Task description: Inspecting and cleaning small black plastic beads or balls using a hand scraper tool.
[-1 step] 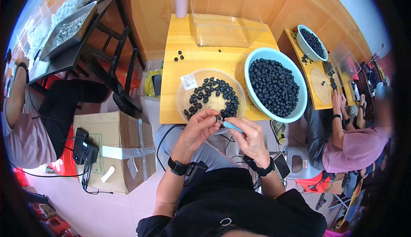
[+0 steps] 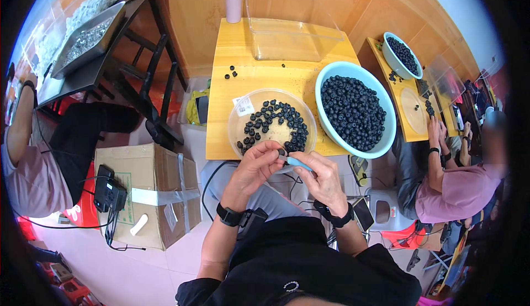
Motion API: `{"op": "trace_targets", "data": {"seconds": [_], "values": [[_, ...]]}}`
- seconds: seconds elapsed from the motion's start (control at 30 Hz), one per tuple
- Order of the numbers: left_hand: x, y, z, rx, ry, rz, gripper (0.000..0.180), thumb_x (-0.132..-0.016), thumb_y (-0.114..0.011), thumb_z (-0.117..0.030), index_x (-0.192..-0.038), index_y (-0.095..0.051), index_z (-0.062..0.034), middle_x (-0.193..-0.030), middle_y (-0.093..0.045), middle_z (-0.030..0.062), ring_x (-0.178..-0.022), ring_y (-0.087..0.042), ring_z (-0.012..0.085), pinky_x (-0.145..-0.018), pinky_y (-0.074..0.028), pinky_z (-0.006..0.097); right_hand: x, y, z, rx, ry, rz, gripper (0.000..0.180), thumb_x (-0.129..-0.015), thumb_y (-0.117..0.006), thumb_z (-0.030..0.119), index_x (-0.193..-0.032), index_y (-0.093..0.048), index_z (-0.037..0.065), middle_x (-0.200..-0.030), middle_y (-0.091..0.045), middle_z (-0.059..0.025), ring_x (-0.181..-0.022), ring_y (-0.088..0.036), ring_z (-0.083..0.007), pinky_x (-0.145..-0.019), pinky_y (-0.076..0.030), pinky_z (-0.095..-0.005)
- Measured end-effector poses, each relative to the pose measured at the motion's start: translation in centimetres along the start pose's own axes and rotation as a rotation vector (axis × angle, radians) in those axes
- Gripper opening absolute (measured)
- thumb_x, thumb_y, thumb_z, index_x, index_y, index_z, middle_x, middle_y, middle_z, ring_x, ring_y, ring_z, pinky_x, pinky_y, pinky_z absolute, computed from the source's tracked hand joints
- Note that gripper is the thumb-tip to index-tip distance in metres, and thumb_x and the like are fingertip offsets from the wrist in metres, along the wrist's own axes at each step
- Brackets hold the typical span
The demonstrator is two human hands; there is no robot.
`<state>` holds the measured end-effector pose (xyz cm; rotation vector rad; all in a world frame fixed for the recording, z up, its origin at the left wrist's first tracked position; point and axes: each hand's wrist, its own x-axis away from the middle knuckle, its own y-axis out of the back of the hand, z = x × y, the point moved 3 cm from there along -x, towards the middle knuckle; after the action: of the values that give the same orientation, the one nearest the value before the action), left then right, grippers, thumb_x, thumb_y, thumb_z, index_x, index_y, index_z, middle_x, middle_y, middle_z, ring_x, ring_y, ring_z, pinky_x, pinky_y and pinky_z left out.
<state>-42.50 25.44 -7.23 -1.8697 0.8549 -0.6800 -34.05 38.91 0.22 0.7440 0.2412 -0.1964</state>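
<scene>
**Clerk:** Entry one, fingers?

**Me:** Left hand (image 2: 255, 168): thumb and fingertips pinched narrow on one dark round piece (image 2: 281, 152), just below the centre of the frame. Right hand (image 2: 324, 180): closed around a blue-handled tool (image 2: 300, 164), its tip at the piece. Exact contact of the tip: too small to tell.

**Clerk:** Handling notes?

**Me:** In my judgement: firm pinch, light tip, short strokes. Left thumb best kept out of the tip's line; better to turn the piece than to reach round it.

**Clerk:** Edges, nearest first?

**Me:** One clear round tray (image 2: 238, 125), near rim beneath my fingers, holding scattered pieces (image 2: 298, 132). One light blue basin (image 2: 361, 154), right of centre, heaped with more; its rim stands near my right hand, so a wide swing up and right risks a knock.

**Clerk:** Room to move?

**Me:** Best, I judge, on the yellow tabletop (image 2: 223, 99) left of the tray and above it, minding a few loose pieces (image 2: 234, 74). Beyond, upper centre: one clear rectangular bin (image 2: 287, 52), one pale pink flask (image 2: 233, 5). Lower left, well apart: one cardboard box (image 2: 135, 168).
</scene>
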Motion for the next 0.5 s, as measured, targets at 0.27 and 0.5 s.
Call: {"op": "trace_targets", "data": {"seconds": [0.27, 0.5], "values": [[0.06, -0.01, 0.21, -0.007, 0.002, 0.007, 0.017, -0.085, -0.058, -0.005, -0.101, -0.056, -0.0019, -0.091, -0.063, 0.0061, -0.078, -0.063, 0.0115, -0.071, -0.053, 0.023, 0.04, -0.03, 0.1, 0.094, 0.023, -0.008, 0.028, -0.077, -0.066, 0.014, -0.104, -0.063, 0.008, -0.067, -0.052, -0.0091, -0.055, -0.055, -0.0258, -0.049, -0.043, -0.0349], [0.02, -0.06, 0.3, 0.005, 0.018, -0.001, 0.016, -0.084, -0.059, -0.005, -0.1, -0.055, -0.0019, -0.089, -0.062, 0.0053, -0.078, -0.063, 0.0114, -0.071, -0.054, 0.022, 0.08, -0.02, -0.13, 0.132, 0.031, -0.052, 0.028, -0.076, -0.067, 0.015, -0.104, -0.064, 0.009, -0.068, -0.053, -0.0085, -0.056, -0.056, -0.0251, -0.049, -0.044, -0.0342]]}}
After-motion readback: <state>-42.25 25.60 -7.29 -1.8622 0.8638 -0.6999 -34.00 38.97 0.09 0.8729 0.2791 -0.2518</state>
